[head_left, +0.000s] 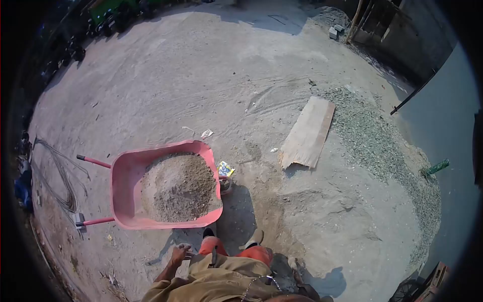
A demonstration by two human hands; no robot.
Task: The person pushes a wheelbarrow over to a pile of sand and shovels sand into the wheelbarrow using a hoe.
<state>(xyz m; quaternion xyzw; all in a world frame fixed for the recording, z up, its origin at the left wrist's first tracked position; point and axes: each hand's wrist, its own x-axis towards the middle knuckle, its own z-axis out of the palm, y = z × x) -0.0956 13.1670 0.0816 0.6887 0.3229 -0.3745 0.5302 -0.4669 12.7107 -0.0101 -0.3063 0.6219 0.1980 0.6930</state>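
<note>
Sandy ground (166, 95) under a wheelbarrow (126, 201), long axis crosswise, handles (98, 221) leftward; left grip (181, 251) unclenched, right grip (297, 272) unclear.

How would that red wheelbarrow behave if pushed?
The wheelbarrow would probably feel heavy, given the mound of sand inside. The load sits toward the end away from the handles, so lifting them may be easier. Pushed roughly, some sand might spill where it reaches the rim.

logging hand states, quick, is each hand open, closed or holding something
Left hand: open, nothing visible in it.
Right hand: shadowed and unclear; open or closed cannot be told.
</note>
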